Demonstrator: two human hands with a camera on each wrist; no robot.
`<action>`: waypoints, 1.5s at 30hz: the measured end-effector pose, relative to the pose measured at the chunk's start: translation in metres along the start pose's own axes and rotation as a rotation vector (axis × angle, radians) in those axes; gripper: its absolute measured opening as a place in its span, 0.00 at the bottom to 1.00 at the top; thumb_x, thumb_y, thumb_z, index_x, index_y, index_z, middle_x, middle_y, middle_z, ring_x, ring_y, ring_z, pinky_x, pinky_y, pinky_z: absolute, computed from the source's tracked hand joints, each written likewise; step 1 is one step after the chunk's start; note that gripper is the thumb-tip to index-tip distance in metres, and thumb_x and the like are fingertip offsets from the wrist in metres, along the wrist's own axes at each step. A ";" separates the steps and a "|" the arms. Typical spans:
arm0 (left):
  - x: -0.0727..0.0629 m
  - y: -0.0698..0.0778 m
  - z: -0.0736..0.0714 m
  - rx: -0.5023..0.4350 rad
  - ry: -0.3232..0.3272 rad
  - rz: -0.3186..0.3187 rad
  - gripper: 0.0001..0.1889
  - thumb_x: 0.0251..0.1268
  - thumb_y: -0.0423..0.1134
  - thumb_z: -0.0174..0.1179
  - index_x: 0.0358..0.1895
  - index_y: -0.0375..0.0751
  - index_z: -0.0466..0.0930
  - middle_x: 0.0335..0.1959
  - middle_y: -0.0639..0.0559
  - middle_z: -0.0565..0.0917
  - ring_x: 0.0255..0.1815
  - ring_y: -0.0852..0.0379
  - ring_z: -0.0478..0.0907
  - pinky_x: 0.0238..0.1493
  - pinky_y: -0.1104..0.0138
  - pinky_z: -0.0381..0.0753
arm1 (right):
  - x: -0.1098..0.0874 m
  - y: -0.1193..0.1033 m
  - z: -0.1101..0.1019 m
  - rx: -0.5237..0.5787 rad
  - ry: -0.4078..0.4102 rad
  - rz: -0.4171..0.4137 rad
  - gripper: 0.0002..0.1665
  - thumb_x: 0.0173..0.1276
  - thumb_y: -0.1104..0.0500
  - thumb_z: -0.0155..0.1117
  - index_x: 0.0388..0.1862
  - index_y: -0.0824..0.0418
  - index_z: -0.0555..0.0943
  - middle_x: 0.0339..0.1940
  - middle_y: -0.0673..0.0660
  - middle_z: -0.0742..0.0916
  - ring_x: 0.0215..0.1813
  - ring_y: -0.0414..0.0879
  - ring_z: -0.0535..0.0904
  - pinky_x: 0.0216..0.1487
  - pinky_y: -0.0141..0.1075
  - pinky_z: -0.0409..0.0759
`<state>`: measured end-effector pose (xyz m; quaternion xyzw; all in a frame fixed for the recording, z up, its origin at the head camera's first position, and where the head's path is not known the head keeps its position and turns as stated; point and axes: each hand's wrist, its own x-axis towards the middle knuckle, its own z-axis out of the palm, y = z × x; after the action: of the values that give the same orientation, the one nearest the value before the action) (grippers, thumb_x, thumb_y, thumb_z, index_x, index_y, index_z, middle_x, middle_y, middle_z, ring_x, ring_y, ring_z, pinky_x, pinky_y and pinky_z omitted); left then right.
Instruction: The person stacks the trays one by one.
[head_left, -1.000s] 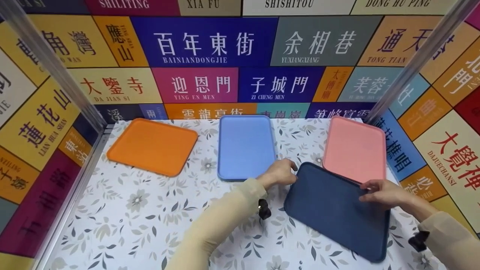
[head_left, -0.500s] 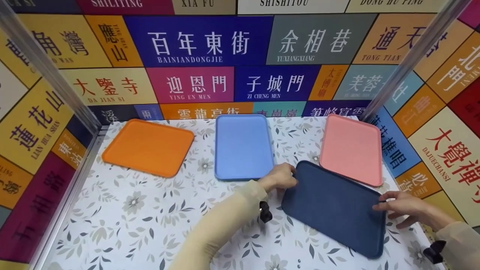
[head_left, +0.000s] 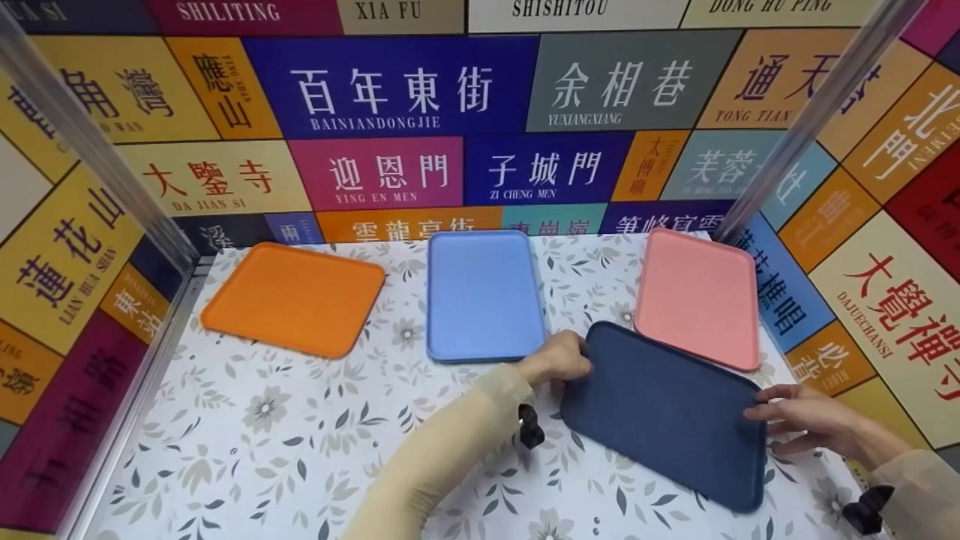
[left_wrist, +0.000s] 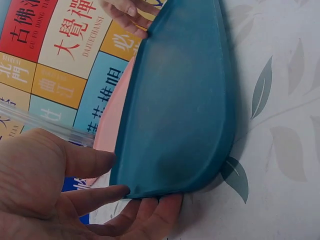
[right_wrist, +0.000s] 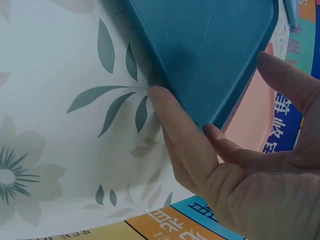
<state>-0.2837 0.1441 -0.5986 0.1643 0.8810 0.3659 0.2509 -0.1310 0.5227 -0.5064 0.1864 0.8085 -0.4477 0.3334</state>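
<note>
A dark blue rectangular tray [head_left: 667, 412] with a low raised rim lies slantwise at the right front of the table. At its left end my left hand [head_left: 559, 358] holds the rim. The left wrist view shows the thumb and index finger on the edge and the other fingertips under it. Across the tray, my right hand [head_left: 817, 424] grips the right end. In the right wrist view its thumb [right_wrist: 280, 77] and fingers [right_wrist: 177, 125] span a corner, touching the edges on both sides. How far the fingers reach underneath is partly hidden.
A pink tray [head_left: 697, 300] lies just behind the dark blue one, close to its back edge. A light blue tray [head_left: 484, 296] is beside my left hand, and an orange tray [head_left: 296, 300] sits at the back left. Panels with clear corner posts [head_left: 817, 112] enclose the floral tabletop [head_left: 300, 465].
My right hand has shifted right, from over the tray's back edge to its right-hand corner. The left hand stays at the left end. The view has turned slightly; the trays stay in place.
</note>
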 end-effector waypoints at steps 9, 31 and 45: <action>-0.061 0.034 -0.034 -0.037 0.026 0.027 0.22 0.68 0.26 0.61 0.64 0.34 0.90 0.57 0.41 0.93 0.52 0.52 0.88 0.53 0.67 0.91 | 0.004 0.004 -0.004 0.037 0.015 -0.073 0.52 0.79 0.60 0.70 0.85 0.85 0.53 0.71 0.81 0.79 0.58 0.46 0.88 0.60 0.50 0.95; -0.069 0.025 -0.062 -0.560 -0.082 -0.033 0.34 0.69 0.17 0.57 0.78 0.37 0.79 0.60 0.42 0.84 0.31 0.55 0.79 0.41 0.48 0.94 | -0.010 -0.008 -0.024 0.024 0.040 -0.213 0.47 0.76 0.69 0.62 0.89 0.77 0.55 0.74 0.64 0.80 0.53 0.43 0.88 0.57 0.44 0.96; -0.069 0.003 -0.114 -0.689 -0.071 -0.016 0.34 0.73 0.19 0.56 0.79 0.45 0.80 0.75 0.39 0.80 0.52 0.50 0.87 0.36 0.58 0.95 | 0.028 -0.024 0.005 0.256 0.110 -0.496 0.42 0.76 0.76 0.63 0.83 0.49 0.76 0.58 0.30 0.86 0.47 0.40 0.92 0.50 0.37 0.96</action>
<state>-0.2907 0.0493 -0.5045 0.0754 0.6978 0.6339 0.3249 -0.1640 0.5056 -0.5137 0.0474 0.7833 -0.6031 0.1429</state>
